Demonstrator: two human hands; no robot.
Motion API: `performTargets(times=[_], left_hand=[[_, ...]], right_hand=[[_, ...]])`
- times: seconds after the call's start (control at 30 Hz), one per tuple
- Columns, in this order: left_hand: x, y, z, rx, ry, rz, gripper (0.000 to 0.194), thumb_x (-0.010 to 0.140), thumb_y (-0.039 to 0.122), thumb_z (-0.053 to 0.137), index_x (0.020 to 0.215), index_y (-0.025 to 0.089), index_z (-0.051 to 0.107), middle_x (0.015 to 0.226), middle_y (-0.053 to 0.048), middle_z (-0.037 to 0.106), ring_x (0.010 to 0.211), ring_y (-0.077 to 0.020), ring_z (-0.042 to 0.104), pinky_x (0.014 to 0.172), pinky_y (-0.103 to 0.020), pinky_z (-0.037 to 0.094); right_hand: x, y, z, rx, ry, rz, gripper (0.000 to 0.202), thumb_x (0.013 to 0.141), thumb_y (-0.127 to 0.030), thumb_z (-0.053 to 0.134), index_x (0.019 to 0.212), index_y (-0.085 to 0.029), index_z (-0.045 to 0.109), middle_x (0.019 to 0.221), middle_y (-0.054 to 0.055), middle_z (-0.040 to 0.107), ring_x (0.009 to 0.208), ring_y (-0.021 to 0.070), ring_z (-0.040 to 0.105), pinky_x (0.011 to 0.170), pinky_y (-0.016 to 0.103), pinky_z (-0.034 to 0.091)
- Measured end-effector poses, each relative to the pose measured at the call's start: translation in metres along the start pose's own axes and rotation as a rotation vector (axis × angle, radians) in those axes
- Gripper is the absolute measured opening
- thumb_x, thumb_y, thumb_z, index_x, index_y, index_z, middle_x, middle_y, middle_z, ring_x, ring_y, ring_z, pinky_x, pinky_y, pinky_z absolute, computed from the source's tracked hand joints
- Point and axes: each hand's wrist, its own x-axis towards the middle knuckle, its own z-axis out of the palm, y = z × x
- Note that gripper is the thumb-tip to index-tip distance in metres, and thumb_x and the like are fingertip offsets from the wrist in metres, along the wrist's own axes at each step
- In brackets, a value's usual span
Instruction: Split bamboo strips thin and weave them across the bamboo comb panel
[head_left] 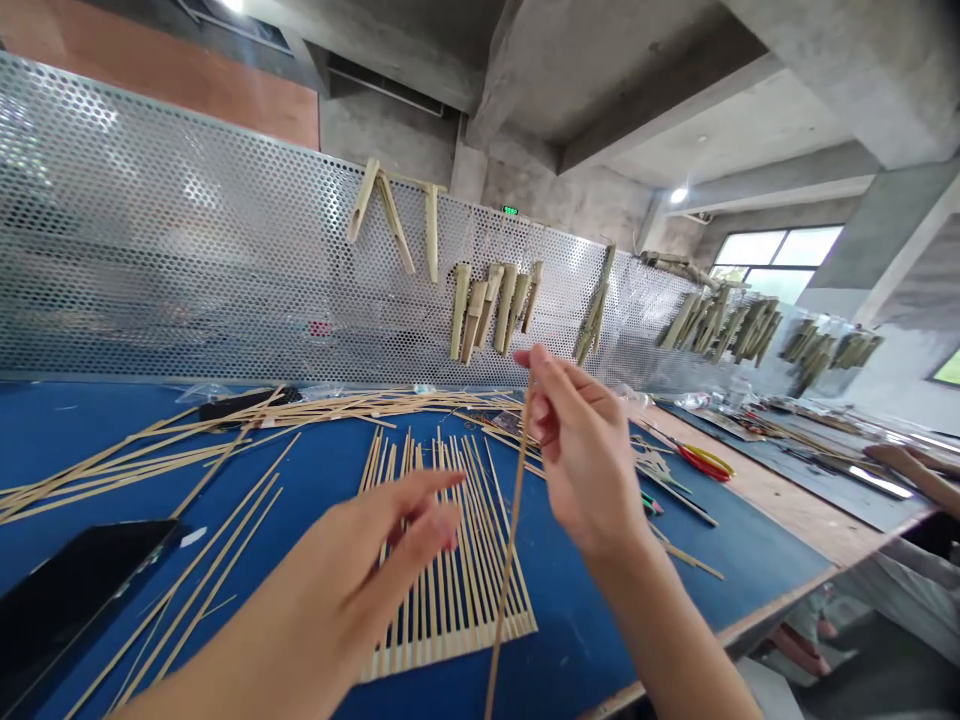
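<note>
Raised above the blue table, my right hand [589,450] pinches the upper end of a thin bamboo strip [512,545], which hangs down toward the table's front edge. My left hand [375,550] is held over a row of bamboo strips [472,560], its thumb and forefinger apart and nothing between them. The strips in the row lie side by side, pointing away from me, joined along a pale band at the near end. My left hand and forearm hide the row's left part.
Loose bamboo strips [217,560] lie at the left, by a black tray-like object [82,600]. Red-yellow scissors [705,461] lie at the right. Behind the blue table [577,640] stands a perforated metal panel [225,250]. Another person's arm shows at far right.
</note>
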Motion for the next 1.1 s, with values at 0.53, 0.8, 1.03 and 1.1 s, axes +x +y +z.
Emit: performTargets(times=[0.53,0.8,1.03,1.1], left_hand=[[0.037,-0.008,0.048,-0.652,-0.382,-0.181,0.015,0.078,0.025,0.051,0.066,0.017,0.057,0.06,0.0,0.066,0.059,-0.011,0.063,0.06,-0.022,0.051],[0.042,-0.004,0.048,-0.608,-0.352,-0.186,0.013,0.073,0.025,0.057,0.063,0.017,0.058,0.056,0.003,0.063,0.053,-0.0093,0.06,0.052,-0.018,0.046],[0.035,-0.012,0.053,-0.615,-0.337,-0.157,0.014,0.074,0.025,0.058,0.062,0.018,0.059,0.057,0.004,0.063,0.055,-0.0082,0.058,0.053,-0.016,0.043],[0.032,-0.013,0.053,-0.594,-0.348,-0.159,0.013,0.074,0.024,0.059,0.063,0.019,0.06,0.058,0.005,0.063,0.056,-0.0078,0.058,0.053,-0.015,0.042]], right_hand=[[-0.019,0.035,-0.041,-0.125,0.055,0.091,0.017,0.082,-0.034,0.062,0.074,-0.019,0.062,0.061,-0.004,0.046,0.049,0.0066,0.038,0.045,0.02,0.033],[-0.033,0.03,-0.043,-0.123,0.027,0.27,0.012,0.076,-0.032,0.068,0.073,-0.021,0.07,0.072,-0.001,0.053,0.054,0.0062,0.036,0.046,0.017,0.033],[-0.04,0.024,-0.04,-0.122,0.0,0.266,0.006,0.075,-0.026,0.071,0.071,-0.022,0.073,0.081,-0.001,0.051,0.054,0.0038,0.03,0.046,0.018,0.028],[-0.039,0.023,-0.04,-0.108,0.021,0.262,0.008,0.075,-0.026,0.071,0.069,-0.022,0.073,0.073,-0.001,0.048,0.052,0.0044,0.028,0.046,0.019,0.027]])
